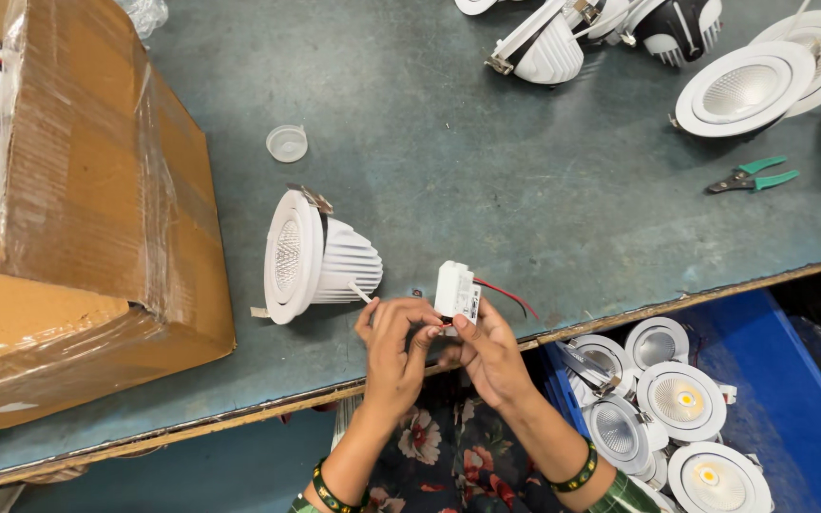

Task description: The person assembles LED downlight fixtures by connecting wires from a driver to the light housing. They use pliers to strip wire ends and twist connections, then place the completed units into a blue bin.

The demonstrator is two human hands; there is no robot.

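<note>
I noted both hands, left hand (pixel 393 334) and right hand (pixel 486 350), closed in a grip on the white driver box (pixel 456 291) at lower centre, its wires unjoined to the downlight (pixel 315 256) on the table (pixel 525 190).

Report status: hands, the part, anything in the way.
Left hand and right hand both pinch the small white box and its wires. Downlight lies beside them on the bench. Nothing blocking.

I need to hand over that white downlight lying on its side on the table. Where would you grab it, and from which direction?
Probably grip the downlight around its ribbed rear body, coming from above. It lies on its side, so that finned barrel is exposed on top and narrower than the wide front rim. Avoid the metal spring clip at the rim and the thin lead running towards the left hand.
</note>
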